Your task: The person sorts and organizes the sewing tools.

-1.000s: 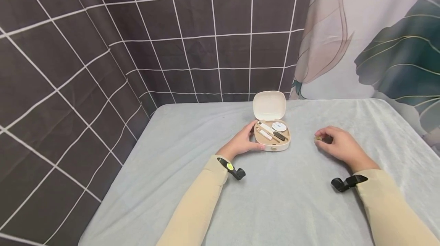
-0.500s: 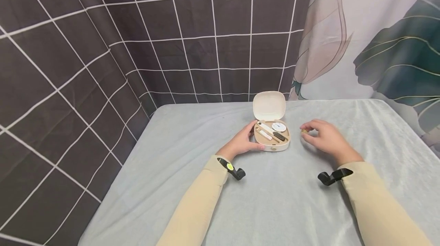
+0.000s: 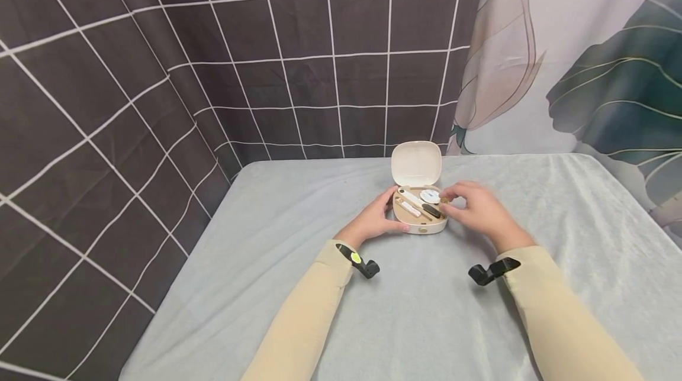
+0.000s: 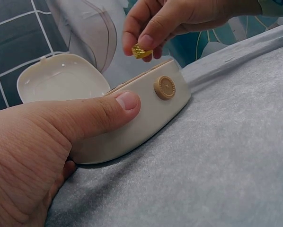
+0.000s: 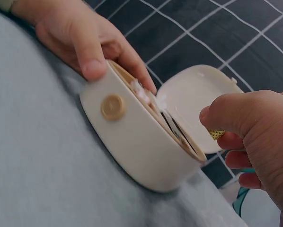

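Note:
My left hand (image 3: 373, 220) grips the left side of a cream sewing box (image 4: 146, 106), thumb on its front wall near a tan button-shaped clasp (image 4: 164, 88). The box's lid (image 3: 417, 163) stands raised at the back. Between thumb and fingers my right hand (image 3: 479, 210) pinches a small gold dimpled thimble (image 4: 141, 51), held over the right edge of the box. Inside the tan tray lie a white round disc (image 3: 430, 196), a long white tool with a dark end (image 3: 430, 210) and a small white piece (image 3: 409, 209). Fingers partly hide the thimble.
The box stands on a table covered with a pale grey-blue cloth (image 3: 298, 239). Behind and to the left hangs a dark curtain (image 3: 298, 85) with white grid lines. A white curtain with leaf prints (image 3: 511, 61) hangs at the back right.
My right hand has moved left with the thimble, from the cloth at the right to the box's right edge. My left hand has stayed on the box.

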The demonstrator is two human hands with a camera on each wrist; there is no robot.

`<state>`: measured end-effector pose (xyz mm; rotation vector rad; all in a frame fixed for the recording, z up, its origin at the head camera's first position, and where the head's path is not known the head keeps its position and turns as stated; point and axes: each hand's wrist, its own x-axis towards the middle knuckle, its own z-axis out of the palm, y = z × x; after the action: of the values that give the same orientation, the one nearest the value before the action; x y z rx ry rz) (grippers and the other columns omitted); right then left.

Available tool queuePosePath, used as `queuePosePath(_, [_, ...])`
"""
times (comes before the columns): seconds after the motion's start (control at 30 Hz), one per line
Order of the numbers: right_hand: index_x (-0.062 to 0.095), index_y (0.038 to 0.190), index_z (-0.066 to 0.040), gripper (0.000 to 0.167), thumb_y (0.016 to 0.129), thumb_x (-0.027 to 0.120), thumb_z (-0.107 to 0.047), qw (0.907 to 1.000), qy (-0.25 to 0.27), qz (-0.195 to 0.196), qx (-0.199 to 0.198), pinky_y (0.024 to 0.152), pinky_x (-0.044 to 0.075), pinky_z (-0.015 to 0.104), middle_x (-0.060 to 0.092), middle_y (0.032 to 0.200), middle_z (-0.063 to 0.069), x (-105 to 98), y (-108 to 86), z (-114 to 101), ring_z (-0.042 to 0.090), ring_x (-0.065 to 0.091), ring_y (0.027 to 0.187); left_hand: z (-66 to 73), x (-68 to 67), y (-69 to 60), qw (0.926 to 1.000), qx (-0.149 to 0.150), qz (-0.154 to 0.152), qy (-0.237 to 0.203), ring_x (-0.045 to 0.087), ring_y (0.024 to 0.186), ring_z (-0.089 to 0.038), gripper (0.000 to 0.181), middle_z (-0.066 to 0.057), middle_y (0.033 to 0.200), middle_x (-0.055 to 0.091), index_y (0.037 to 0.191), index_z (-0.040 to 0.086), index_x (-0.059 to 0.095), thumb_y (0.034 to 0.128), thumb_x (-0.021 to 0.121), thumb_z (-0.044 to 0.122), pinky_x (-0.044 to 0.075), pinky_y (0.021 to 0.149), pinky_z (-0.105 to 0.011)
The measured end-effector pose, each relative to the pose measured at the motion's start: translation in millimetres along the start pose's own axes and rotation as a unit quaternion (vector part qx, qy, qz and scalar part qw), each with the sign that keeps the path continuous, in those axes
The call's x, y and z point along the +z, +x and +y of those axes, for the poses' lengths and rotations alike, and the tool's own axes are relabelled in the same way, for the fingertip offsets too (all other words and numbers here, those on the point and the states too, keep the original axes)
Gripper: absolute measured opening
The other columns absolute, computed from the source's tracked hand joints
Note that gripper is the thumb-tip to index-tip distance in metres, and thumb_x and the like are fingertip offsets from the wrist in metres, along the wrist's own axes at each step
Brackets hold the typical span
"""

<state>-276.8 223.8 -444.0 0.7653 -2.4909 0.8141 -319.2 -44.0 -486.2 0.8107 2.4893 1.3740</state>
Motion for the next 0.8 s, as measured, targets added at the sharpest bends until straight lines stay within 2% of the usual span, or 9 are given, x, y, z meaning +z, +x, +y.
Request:
queuePosePath(0.33, [0.074, 0.097, -0.006, 0.016, 0.082, 0.08, -0.01, 0.9995, 0.023, -0.021, -0.003, 0.076, 0.048, 0.044, 0.066, 0.088, 0.005, 12, 8.8, -19, 0.028, 0.059, 0.083, 2.0, -0.1, -0.8, 1.0, -0.002, -0.003, -0.001, 0.042, 0.142, -0.016, 0.103, -0.006, 0.158, 0.041, 0.159, 0.015, 0.028, 0.0774, 0.09, 0.024, 0.032, 0.116, -0.022])
queuePosePath(0.53, [0.074, 0.092, -0.009, 0.015, 0.08, 0.082, -0.009, 0.9992, 0.027, -0.027, -0.014, 0.07, 0.045, 0.038, 0.064, 0.082, 0.001, 20, 7.0, -25, 0.021, 0.054, 0.077, 2.1, -0.6, -1.0, 1.0, -0.001, -0.004, 0.0, 0.041, 0.143, -0.016, 0.103, -0.006, 0.158, 0.04, 0.16, 0.014, 0.027, 0.0784, 0.089, 0.025, 0.032, 0.116, -0.023])
queuePosePath(0.8, [0.075, 0.093, -0.01, 0.015, 0.081, 0.083, -0.011, 0.9991, 0.01, -0.033, -0.026, 0.074, 0.047, 0.041, 0.064, 0.084, -0.001, 26, 1.5, -28, 0.021, 0.055, 0.083, 0.9, -0.4, -1.1, 1.0, -0.002, -0.005, 0.006, 0.04, 0.144, -0.017, 0.103, -0.006, 0.159, 0.038, 0.16, 0.015, 0.026, 0.0788, 0.089, 0.027, 0.033, 0.116, -0.024])
